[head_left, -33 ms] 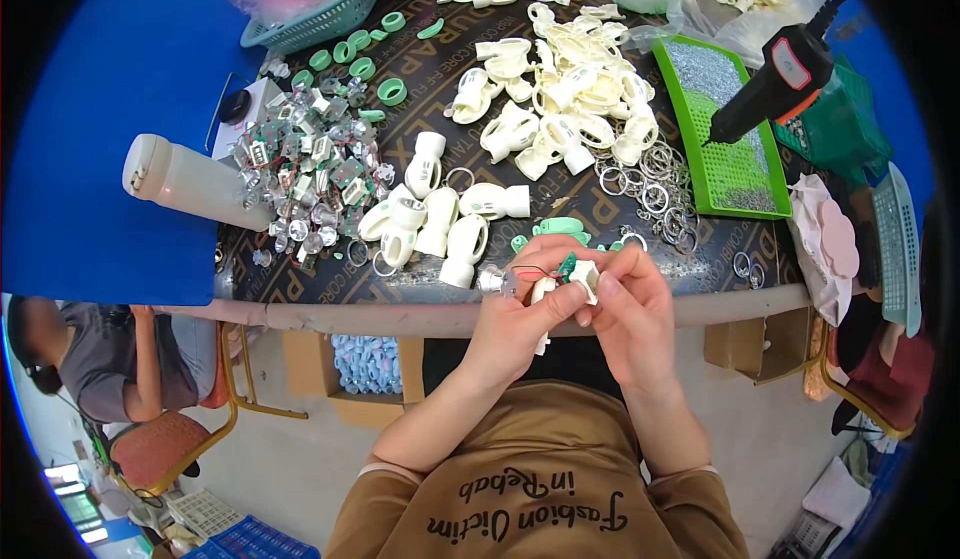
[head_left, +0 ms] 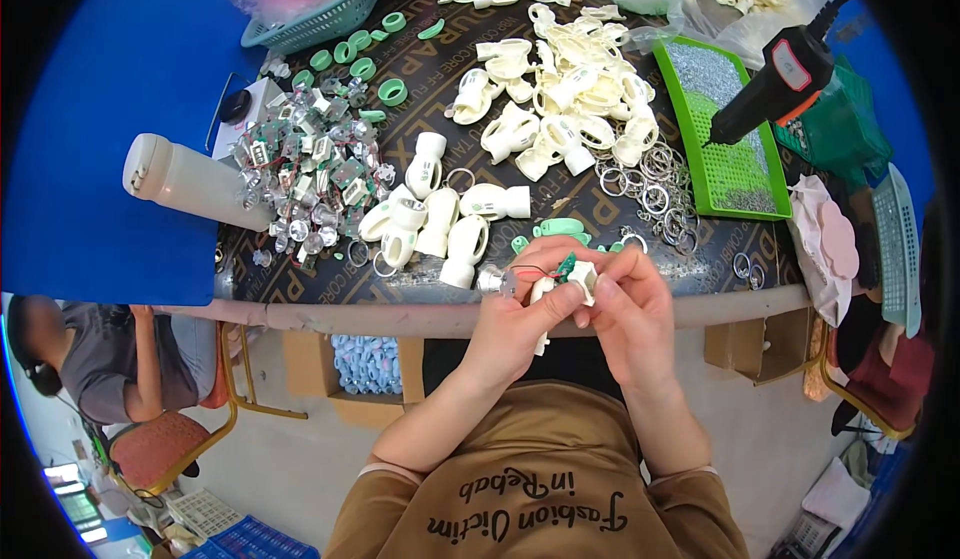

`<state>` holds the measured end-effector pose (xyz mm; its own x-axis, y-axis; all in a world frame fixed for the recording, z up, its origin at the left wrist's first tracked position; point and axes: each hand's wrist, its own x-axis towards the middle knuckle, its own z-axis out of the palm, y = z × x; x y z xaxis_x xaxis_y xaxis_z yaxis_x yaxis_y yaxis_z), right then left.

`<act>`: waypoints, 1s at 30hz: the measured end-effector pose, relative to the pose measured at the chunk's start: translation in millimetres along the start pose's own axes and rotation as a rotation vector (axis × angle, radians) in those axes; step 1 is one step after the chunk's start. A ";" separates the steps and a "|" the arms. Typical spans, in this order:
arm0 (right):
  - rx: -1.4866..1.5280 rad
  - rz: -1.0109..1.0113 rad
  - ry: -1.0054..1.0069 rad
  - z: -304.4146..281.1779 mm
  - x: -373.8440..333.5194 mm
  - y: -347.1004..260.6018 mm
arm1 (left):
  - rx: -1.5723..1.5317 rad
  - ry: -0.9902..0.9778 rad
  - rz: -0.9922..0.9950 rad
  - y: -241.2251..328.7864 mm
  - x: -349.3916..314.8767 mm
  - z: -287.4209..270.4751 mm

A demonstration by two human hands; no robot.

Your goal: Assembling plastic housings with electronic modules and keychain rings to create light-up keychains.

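Note:
Close to the table's front edge, my left hand (head_left: pixel 515 329) is closed around a cream plastic casing half (head_left: pixel 542 342), mostly covered by the fingers. Over it sits a small light module: a white block (head_left: pixel 582 281) on a green circuit board (head_left: pixel 567 265), with thin red and black wires running left to a clear lens (head_left: pixel 494 280). Thumb and fingers of my right hand (head_left: pixel 636 304) pinch the white block from the right. Just beyond my fingers lie small green plastic parts (head_left: pixel 560 227). Several cream casings (head_left: pixel 465 249) rest to the left of them.
A heap of light modules (head_left: pixel 310 169) lies at left, beside a pale bottle (head_left: pixel 190 181). More cream casings (head_left: pixel 590 89) and metal rings (head_left: pixel 650 197) fill the middle. A black electric screwdriver (head_left: pixel 775 79) hangs over a green tray (head_left: pixel 708 184) at right. Another person (head_left: pixel 120 364) sits at far left.

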<state>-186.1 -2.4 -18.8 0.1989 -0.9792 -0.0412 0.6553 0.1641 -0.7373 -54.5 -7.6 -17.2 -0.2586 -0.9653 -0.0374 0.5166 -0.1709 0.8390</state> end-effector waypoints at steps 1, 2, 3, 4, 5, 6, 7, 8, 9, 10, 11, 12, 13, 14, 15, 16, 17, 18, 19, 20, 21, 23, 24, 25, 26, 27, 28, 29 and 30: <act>-0.005 0.000 0.002 0.4 -1.2 -2.3 | -0.088 0.012 -0.032 -0.2 1.0 0.2; -0.167 -0.025 0.016 1.4 -3.5 -5.9 | -0.086 0.013 -0.026 0.1 0.5 -3.4; -0.330 -0.052 0.031 1.1 -4.6 -10.7 | -0.150 0.007 -0.081 0.1 -0.2 -10.1; -0.545 -0.172 0.019 -6.1 -5.1 -19.5 | -0.216 0.000 -0.136 -0.6 -0.1 -14.6; -0.759 -0.345 0.075 -12.6 -3.1 -30.9 | -0.218 0.015 -0.128 -2.2 0.4 -14.8; -1.107 -0.540 0.074 -29.7 2.1 -51.6 | -0.219 0.017 -0.120 -2.0 0.6 -16.5; -1.186 -0.551 0.214 -35.0 4.9 -73.3 | -0.215 -0.015 -0.132 -1.3 -0.5 -20.3; -1.187 -0.543 0.343 -41.9 7.1 -97.5 | -0.221 -0.058 -0.152 -0.6 0.1 -21.6; -1.287 -0.596 0.399 -63.4 14.5 -125.6 | -0.177 -0.061 -0.133 -0.5 1.0 -20.5; -1.434 -0.707 0.417 -78.4 27.3 -156.4 | -0.181 -0.068 -0.132 -0.6 2.8 -20.3; -1.478 -0.667 0.436 -101.1 38.5 -185.5 | -0.251 -0.084 -0.126 -1.4 4.3 -22.0; -1.558 -0.656 0.447 -124.5 52.4 -214.5 | -0.324 -0.109 -0.125 -2.4 7.1 -22.9; -1.654 -0.593 0.429 -145.5 66.3 -237.9 | -0.342 -0.100 -0.153 -2.7 7.8 -24.1; -1.757 -0.527 0.415 -164.1 79.7 -257.2 | -0.347 -0.099 -0.157 -1.1 8.1 -24.5; -1.847 -0.517 0.406 -180.9 95.2 -268.7 | -0.349 -0.096 -0.158 0.2 6.5 -25.2; -1.936 -0.438 0.402 -190.0 109.2 -279.1 | -0.358 -0.090 -0.163 -1.0 2.9 -29.5; -1.920 -0.498 0.367 -213.8 121.3 -291.7 | -0.364 -0.088 -0.151 -0.1 1.6 -28.7; -1.948 -0.472 0.436 -221.0 132.9 -291.9 | -0.335 -0.050 -0.152 2.0 -1.0 -26.8; -1.946 -0.375 0.478 -220.9 141.5 -290.0 | -0.301 -0.007 -0.149 4.1 -2.5 -25.4; -2.038 -0.347 0.441 -228.4 144.8 -293.3 | -0.303 -0.030 -0.159 2.6 -1.6 -26.9; -2.096 -0.311 0.403 -234.8 148.4 -292.0 | -0.310 -0.077 -0.154 0.7 -2.3 -30.5; -2.200 -0.224 0.328 -255.1 157.2 -287.0 | -0.310 -0.121 -0.154 -0.4 -1.5 -30.9; -2.153 -0.245 0.336 -262.3 160.3 -284.4 | -0.301 -0.134 -0.141 -0.5 -1.7 -31.1; -2.102 -0.263 0.337 -269.5 166.0 -278.9 | -0.290 -0.140 -0.128 -1.0 0.0 -30.6; -2.117 0.004 0.396 -246.3 176.4 -267.9 | -0.260 -0.082 -0.143 0.3 -2.1 -29.2; -2.060 0.005 0.359 -261.0 177.1 -272.5 | -0.257 -0.125 -0.168 0.9 0.9 -27.4; -2.270 -0.094 0.284 -257.9 176.6 -267.8 | -0.251 -0.152 -0.186 1.9 2.4 -28.1; -2.325 -0.417 0.135 -323.3 166.6 -304.0 | -0.256 -0.216 -0.218 -0.6 10.2 -21.3; -2.365 -0.297 0.150 -310.0 182.6 -283.3 | -0.221 -0.168 -0.217 -0.4 6.9 -23.4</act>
<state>-561.3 -264.8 -26.5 0.1898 -0.9576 0.2169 -0.9815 -0.1791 0.0683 -37.4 -18.9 -30.5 -0.5027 -0.8591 -0.0965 0.5943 -0.4245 0.6831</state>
